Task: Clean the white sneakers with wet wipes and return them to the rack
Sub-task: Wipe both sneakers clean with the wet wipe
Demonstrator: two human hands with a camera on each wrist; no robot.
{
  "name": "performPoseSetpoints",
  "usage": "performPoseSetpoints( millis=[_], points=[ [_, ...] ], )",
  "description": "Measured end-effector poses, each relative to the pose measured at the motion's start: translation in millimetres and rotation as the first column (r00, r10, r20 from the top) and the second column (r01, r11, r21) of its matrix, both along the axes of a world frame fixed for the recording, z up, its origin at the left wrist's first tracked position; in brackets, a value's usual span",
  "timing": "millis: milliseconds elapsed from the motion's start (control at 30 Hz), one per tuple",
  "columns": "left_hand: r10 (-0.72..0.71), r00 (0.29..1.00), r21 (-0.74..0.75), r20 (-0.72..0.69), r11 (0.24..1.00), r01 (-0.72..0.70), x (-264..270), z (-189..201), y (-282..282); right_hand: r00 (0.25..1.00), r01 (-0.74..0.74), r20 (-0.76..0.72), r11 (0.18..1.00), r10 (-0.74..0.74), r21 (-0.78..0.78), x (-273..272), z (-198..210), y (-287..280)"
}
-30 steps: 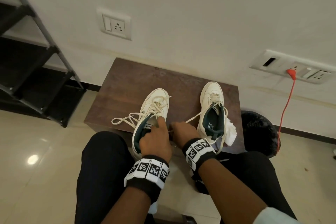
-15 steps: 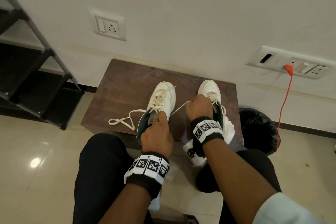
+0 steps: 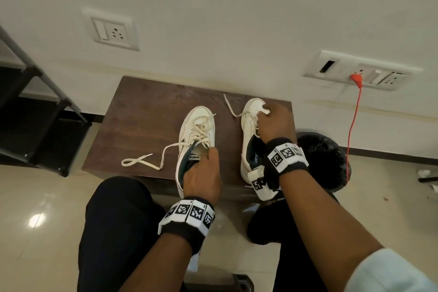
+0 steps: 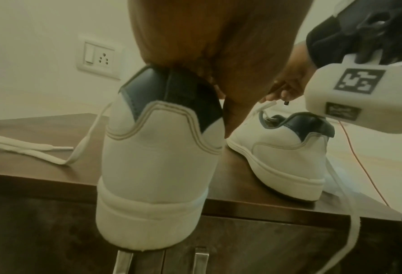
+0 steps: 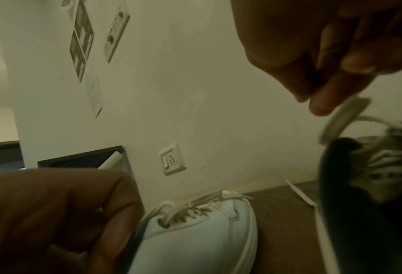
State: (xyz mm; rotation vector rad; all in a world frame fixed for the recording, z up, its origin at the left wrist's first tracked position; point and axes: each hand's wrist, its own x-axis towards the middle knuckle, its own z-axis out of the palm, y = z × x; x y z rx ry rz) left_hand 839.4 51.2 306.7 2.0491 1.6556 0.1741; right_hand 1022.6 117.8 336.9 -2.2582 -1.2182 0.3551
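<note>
Your left hand [image 3: 201, 179] gripped the collar of the left sneaker [image 3: 196, 135], whose heel overhung the wooden table [image 3: 142, 121] edge. Farther out, your right hand [image 3: 276, 123] pinched a lace [image 3: 231, 108] above the right sneaker [image 3: 248, 125] — both sneakers sat on the table.

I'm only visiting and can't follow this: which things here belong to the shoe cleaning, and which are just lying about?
Part of the job:
left sneaker, held by the left hand
right sneaker, its lace pinched by the right hand
black rack

Just around:
wooden cabinet
wall sockets
red cable
black bin
</note>
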Motion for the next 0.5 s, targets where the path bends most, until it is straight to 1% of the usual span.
performPoseSetpoints(
  millis=[100,200,267,400,500],
  points=[
    [0.039,0.999,0.001,0.009,0.999,-0.039,1,-1,-1,0.987,0.152,0.054,0.988,-0.153,0.024,14,-11,-23],
    [0.106,0.994,-0.021,0.012,0.994,-0.105,1,0,-2,0.965,0.26,0.026,0.965,-0.26,-0.017,31,-26,-42],
    [0.144,0.99,-0.041,-0.006,0.989,-0.144,3,1,-1,0.966,0.257,0.02,0.964,-0.256,-0.07,41,-35,-53],
    [0.151,0.986,-0.105,-0.073,0.982,-0.159,8,4,4,0.988,0.121,-0.069,0.969,-0.139,-0.215,50,-56,-67],
    [0.133,0.984,-0.133,-0.121,0.98,-0.149,11,5,7,0.981,0.116,-0.122,0.963,-0.149,-0.243,51,-69,-75]
  ],
)
